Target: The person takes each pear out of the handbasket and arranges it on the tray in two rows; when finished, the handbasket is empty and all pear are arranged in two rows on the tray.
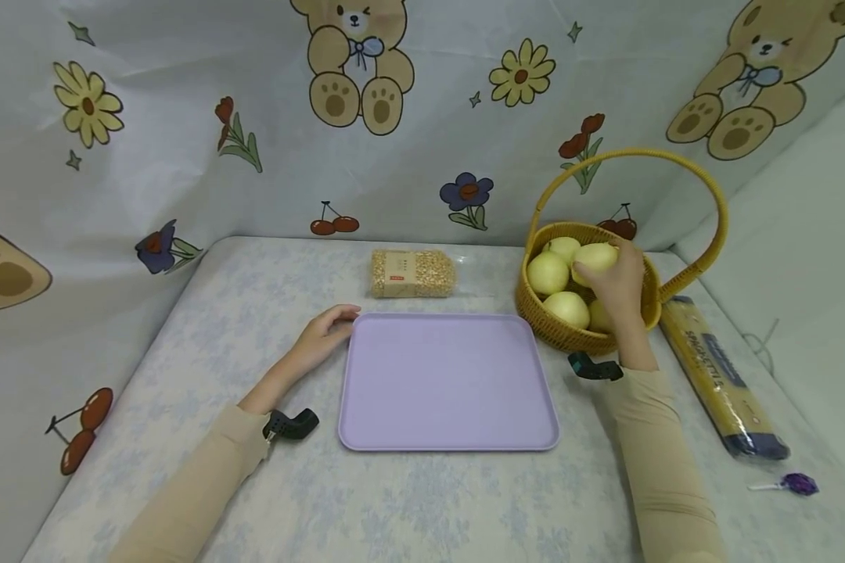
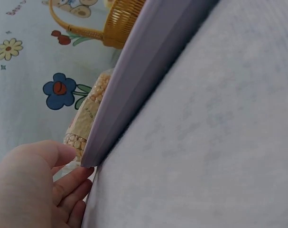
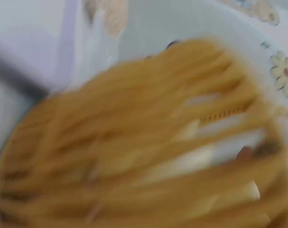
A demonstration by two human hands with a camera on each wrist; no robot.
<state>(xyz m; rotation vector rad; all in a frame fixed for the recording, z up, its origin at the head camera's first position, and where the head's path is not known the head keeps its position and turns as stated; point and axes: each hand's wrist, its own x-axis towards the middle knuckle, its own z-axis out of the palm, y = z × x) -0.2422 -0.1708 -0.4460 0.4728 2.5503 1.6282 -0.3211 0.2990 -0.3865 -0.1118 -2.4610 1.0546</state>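
Note:
My right hand reaches into the yellow woven basket and grips a pale yellow-green pear, thumb on the near side and fingers over the top. Several similar pears lie about it in the basket. At the far left corner of the lilac tray, my left hand rests with loosely bent fingers touching the rim. In the left wrist view its thumb and fingertips are right at the tray's corner. Blurred basket slats fill most of the right wrist view and hide the right hand.
Behind the tray lies a clear bag of yellow grains. A spaghetti packet runs along the right side, beside the basket, with a purple lollipop nearer the front. The basket's tall handle arches over the pears. A bear-printed cloth hangs behind.

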